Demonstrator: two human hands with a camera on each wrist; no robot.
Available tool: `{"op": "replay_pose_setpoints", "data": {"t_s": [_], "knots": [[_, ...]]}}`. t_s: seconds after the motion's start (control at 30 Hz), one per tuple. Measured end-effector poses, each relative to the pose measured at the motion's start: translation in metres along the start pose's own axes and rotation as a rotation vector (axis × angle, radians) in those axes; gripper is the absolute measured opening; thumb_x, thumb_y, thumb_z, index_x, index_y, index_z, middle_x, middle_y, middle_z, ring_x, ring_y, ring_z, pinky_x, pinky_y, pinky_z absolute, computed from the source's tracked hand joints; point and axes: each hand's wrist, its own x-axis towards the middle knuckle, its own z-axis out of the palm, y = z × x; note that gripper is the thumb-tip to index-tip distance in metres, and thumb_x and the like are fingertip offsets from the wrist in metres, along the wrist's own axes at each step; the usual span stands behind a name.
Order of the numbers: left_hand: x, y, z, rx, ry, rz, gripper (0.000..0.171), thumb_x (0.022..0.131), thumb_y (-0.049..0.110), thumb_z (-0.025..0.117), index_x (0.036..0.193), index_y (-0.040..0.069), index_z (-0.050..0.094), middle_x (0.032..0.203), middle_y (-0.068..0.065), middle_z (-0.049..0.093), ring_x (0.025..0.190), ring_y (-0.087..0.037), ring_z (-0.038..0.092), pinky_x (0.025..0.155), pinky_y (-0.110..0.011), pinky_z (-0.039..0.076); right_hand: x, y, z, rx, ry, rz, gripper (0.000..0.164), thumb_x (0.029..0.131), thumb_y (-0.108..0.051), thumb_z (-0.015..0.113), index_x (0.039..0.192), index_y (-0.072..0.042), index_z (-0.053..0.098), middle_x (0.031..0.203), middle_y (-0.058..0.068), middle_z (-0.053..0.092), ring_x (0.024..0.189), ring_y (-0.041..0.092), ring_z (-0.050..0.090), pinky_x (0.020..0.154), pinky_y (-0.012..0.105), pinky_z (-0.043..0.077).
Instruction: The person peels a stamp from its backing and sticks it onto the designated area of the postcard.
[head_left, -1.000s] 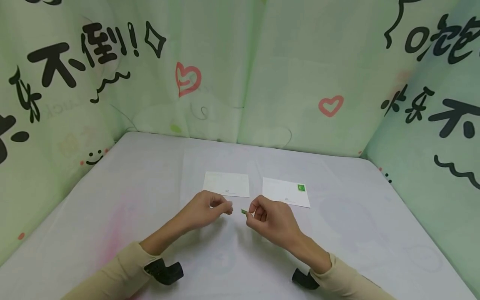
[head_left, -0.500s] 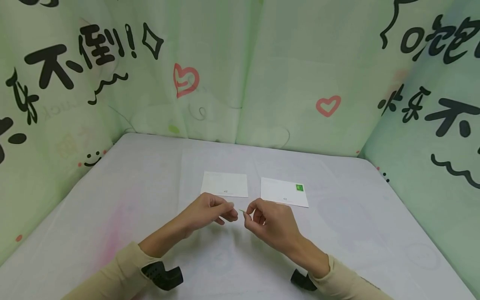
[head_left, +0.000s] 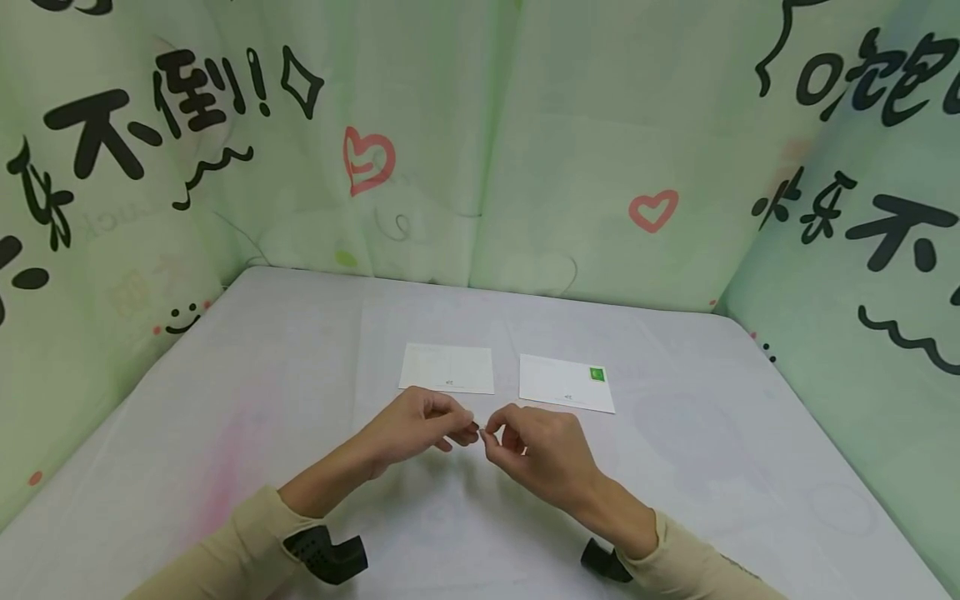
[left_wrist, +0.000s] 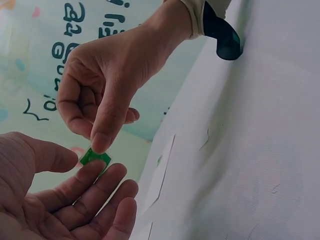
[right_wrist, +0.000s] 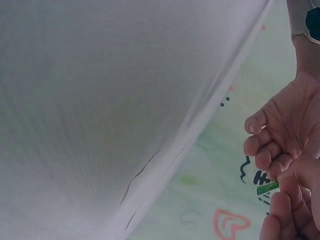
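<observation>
My right hand [head_left: 543,450] pinches a small green postage stamp [left_wrist: 96,157] between thumb and index finger; in the head view it is barely visible. My left hand [head_left: 416,427] is close beside it, palm turned up in the left wrist view, thumb and index finger apart. Its index fingertip overlaps the stamp's lower edge there; whether it touches is hard to tell. Beyond the hands lie two white cards. The left card [head_left: 447,368] looks plain apart from a small mark near its bottom edge. On the right card [head_left: 558,383] a green stamp [head_left: 597,375] sits in the top right corner.
A white cloth [head_left: 675,467] covers the table, with a pink stain [head_left: 228,467] at left. Pale green curtains [head_left: 570,150] with dark lettering and red hearts enclose the back and sides. Black wrist mounts [head_left: 328,554] show at both sleeves.
The stamp in my right hand has turned edge-on and is now mostly hidden in the head view. My left hand has moved right until the fingertips of both hands nearly meet.
</observation>
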Motion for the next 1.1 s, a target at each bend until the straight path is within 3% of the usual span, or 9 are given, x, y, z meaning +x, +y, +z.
{"op": "replay_pose_setpoints", "data": {"t_s": [0.1,0.33,0.47,0.6,0.93,1.1], "knots": [[-0.0004,0.0,0.0005,0.012,0.002,0.018,0.026,0.101,0.024,0.063,0.105,0.001,0.076,0.102,-0.015,0.077,0.097,-0.025,0.073,0.082,-0.033,0.058,-0.0001,0.0006,0.0005,0.012,0.002,-0.011,0.015,0.096,-0.017,0.059,0.084,-0.013,0.067,0.057,-0.01,0.055,0.05,-0.001,0.049,0.051,0.01,0.04],[-0.0004,-0.0004,0.0034,0.038,0.01,0.05,0.024,0.101,0.022,0.063,0.101,0.003,0.076,0.1,-0.016,0.077,0.096,-0.026,0.073,0.081,-0.032,0.058,-0.0009,0.0017,0.0024,0.028,-0.01,-0.026,0.018,0.098,-0.018,0.058,0.084,-0.013,0.068,0.056,-0.011,0.053,0.05,-0.003,0.046,0.05,0.009,0.038],[-0.0009,0.0004,0.004,0.045,0.015,0.056,0.023,0.101,0.02,0.063,0.101,0.002,0.076,0.098,-0.016,0.077,0.096,-0.03,0.072,0.081,-0.032,0.058,-0.0003,0.0008,0.0024,0.028,-0.012,-0.023,0.007,0.09,-0.009,0.069,0.084,-0.013,0.067,0.056,-0.011,0.053,0.05,-0.003,0.048,0.051,0.009,0.039],[-0.0013,0.0012,0.004,0.049,0.027,0.058,0.021,0.101,0.019,0.064,0.1,0.001,0.076,0.097,-0.016,0.077,0.096,-0.031,0.073,0.081,-0.032,0.058,0.0006,-0.0003,0.0019,0.028,-0.014,-0.014,0.018,0.076,-0.002,0.079,0.085,-0.012,0.067,0.056,-0.01,0.054,0.05,-0.001,0.052,0.052,0.01,0.043],[-0.0007,-0.0014,0.0041,0.042,0.01,0.06,0.021,0.102,0.017,0.062,0.1,0.001,0.075,0.097,-0.013,0.078,0.091,-0.019,0.074,0.081,-0.031,0.058,0.0006,0.0006,0.0,-0.002,-0.042,0.0,0.019,0.076,-0.001,0.078,0.092,-0.01,0.074,0.057,-0.01,0.057,0.05,-0.002,0.051,0.051,0.01,0.041],[0.0012,-0.0028,0.0054,0.035,-0.004,0.067,0.019,0.102,0.014,0.061,0.097,0.001,0.075,0.096,-0.018,0.077,0.09,-0.017,0.073,0.081,-0.031,0.058,-0.0011,0.0012,0.0013,-0.019,-0.048,0.002,0.012,0.082,-0.003,0.073,0.091,-0.009,0.075,0.056,-0.01,0.057,0.05,-0.002,0.05,0.05,0.01,0.04]]}}
